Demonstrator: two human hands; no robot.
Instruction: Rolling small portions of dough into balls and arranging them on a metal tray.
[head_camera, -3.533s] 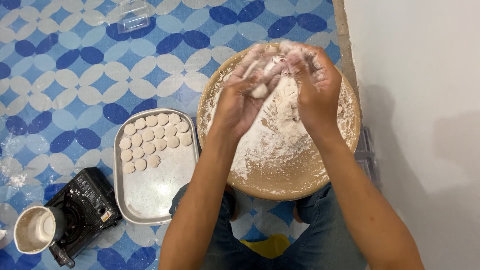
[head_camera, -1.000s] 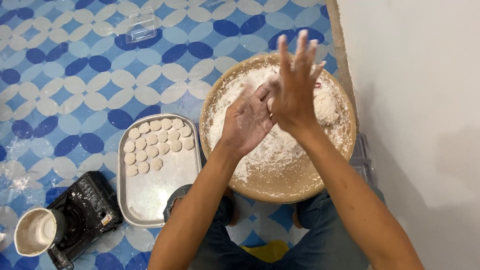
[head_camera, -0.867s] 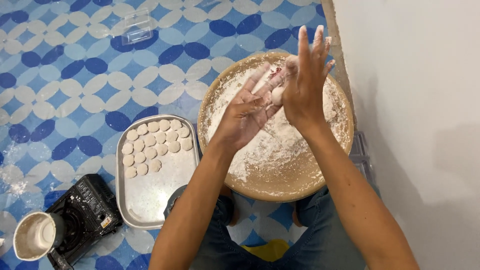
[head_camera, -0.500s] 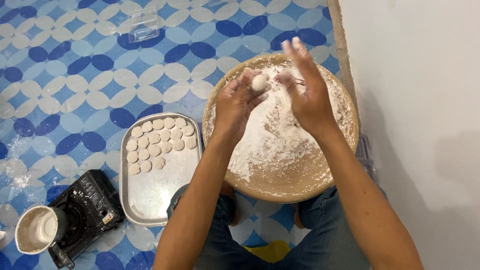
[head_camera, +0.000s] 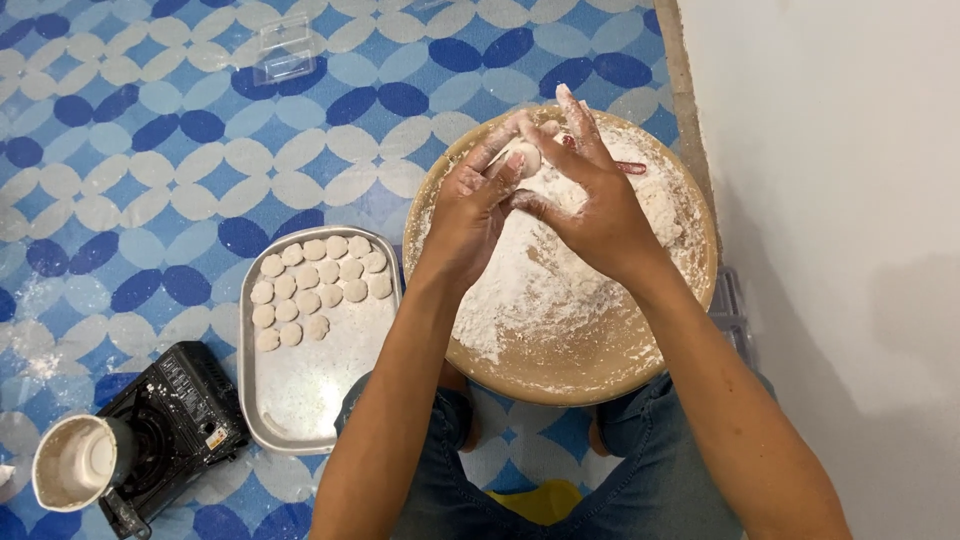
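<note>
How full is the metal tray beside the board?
Partly full: the metal tray holds dough discs in rows at its far end only; the near half is bare.

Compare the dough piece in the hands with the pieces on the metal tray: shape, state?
The dough piece in the hands looks rounded, like a ball; the tray pieces are flat discs. It is held between the left hand and right hand above the floured round board; the discs lie in rows on the metal tray. Both are pale and floury.
</note>
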